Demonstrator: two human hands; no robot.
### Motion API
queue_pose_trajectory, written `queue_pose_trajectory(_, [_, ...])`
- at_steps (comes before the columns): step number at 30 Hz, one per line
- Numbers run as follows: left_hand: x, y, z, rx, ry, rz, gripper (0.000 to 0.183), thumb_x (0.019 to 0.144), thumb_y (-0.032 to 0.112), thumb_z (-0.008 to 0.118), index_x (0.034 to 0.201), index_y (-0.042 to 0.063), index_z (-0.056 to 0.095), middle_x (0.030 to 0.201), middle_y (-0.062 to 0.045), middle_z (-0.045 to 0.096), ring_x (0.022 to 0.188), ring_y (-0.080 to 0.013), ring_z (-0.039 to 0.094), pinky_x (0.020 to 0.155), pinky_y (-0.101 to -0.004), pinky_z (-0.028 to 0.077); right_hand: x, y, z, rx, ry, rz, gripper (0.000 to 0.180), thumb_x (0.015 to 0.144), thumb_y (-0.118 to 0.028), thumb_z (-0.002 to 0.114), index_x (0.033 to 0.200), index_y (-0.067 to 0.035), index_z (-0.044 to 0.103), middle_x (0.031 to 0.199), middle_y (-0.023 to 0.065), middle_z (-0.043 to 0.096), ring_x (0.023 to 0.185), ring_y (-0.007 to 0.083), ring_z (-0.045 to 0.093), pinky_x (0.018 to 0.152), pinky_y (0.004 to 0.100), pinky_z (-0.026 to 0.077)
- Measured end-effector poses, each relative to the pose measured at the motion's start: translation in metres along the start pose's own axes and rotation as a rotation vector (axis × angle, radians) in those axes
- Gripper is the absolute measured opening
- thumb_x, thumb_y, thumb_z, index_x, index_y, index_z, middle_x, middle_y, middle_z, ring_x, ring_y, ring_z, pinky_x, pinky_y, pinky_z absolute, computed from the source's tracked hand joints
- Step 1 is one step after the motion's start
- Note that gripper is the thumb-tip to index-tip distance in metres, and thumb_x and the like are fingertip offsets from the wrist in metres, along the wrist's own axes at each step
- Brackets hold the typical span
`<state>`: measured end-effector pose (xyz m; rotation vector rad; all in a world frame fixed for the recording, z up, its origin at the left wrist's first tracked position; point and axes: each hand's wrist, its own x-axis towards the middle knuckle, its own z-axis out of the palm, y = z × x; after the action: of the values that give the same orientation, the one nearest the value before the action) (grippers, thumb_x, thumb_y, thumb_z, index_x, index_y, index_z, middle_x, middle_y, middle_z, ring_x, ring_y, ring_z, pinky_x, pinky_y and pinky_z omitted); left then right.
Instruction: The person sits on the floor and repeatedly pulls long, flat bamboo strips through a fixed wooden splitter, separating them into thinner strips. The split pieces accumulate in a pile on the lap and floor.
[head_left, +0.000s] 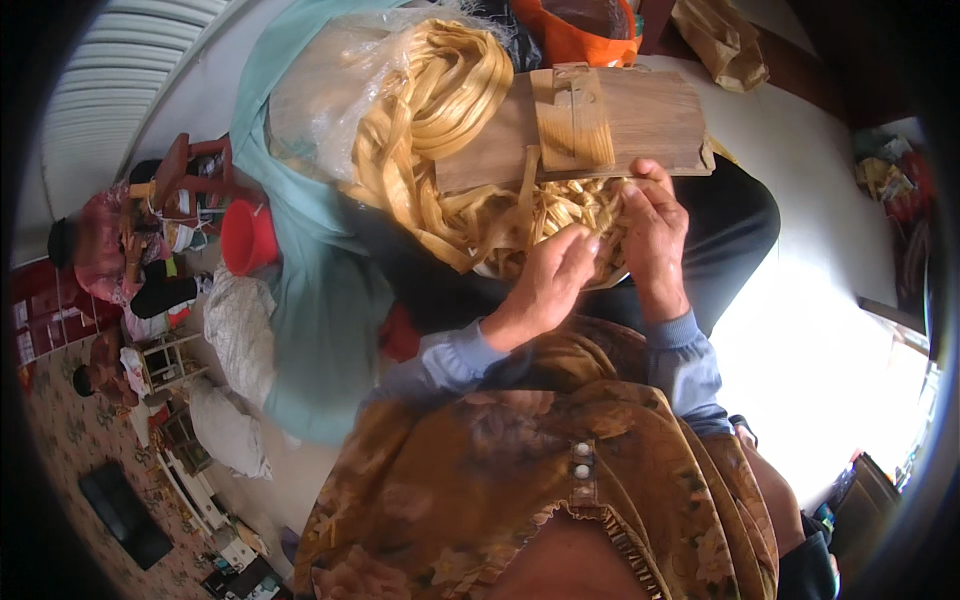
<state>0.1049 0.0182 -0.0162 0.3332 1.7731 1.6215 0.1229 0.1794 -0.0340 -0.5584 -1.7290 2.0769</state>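
My left hand (551, 277) is curled, thumb against the fingers, over a heap of short golden straw-like strips (574, 206). Just to its right, my right hand (660, 225) pinches at the heap's right side, close to the board's near edge; a strip seems to run between my fingertips, its ends hidden by them. The heap sits in a pale-rimmed container (611, 283) on my lap. Across it lies a wooden board (660, 112) with a slotted wooden block (574, 139) on top. One flat strip (529, 180) stands up against the board's near edge.
Left of the board, a thick coil of flat golden strips (457, 82) spills from clear plastic wrap (322, 97) over a teal cloth (307, 300). An orange container (577, 34) stands beyond. Farther left are a red bucket (250, 236), white sacks (236, 330) and a seated person (105, 240).
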Motion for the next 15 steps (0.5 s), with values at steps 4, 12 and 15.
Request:
queue_pose_trajectory(4, [0.003,0.0,-0.012,0.395,0.174,0.157,0.018,0.099,0.017,0.054,0.104,0.002,0.062,0.085,-0.017,0.068,0.077,-0.0305,0.067,0.065,-0.0381,0.05,0.019,0.027,-0.017,0.431,-0.017,0.319,0.033,0.1,-0.019,0.058,0.128,-0.001,0.057,0.129,0.0081,0.055,0.111,0.0198,0.056,0.091,0.0336,0.048])
queue_pose_trajectory(12, [0.014,0.005,-0.029,1.088,0.328,0.775,0.024,0.077,0.008,0.065,0.101,0.005,0.065,0.081,-0.006,0.06,0.074,-0.0273,0.059,0.064,-0.0395,0.049,0.005,-0.038,-0.027,-0.242,-0.486,0.175,0.04,0.095,-0.022,0.067,0.126,0.003,0.061,0.111,0.0107,0.068,0.102,0.017,0.06,0.089,0.0303,0.049])
queue_pose_trajectory(15, [0.017,0.014,-0.026,1.041,0.296,0.851,0.02,0.083,0.005,0.062,0.102,0.008,0.065,0.084,-0.009,0.061,0.078,-0.0305,0.06,0.065,-0.0409,0.048,0.007,-0.044,-0.024,-0.474,-0.646,0.194,0.037,0.092,-0.019,0.07,0.121,0.002,0.064,0.101,0.0103,0.068,0.094,0.0154,0.061,0.085,0.0297,0.05])
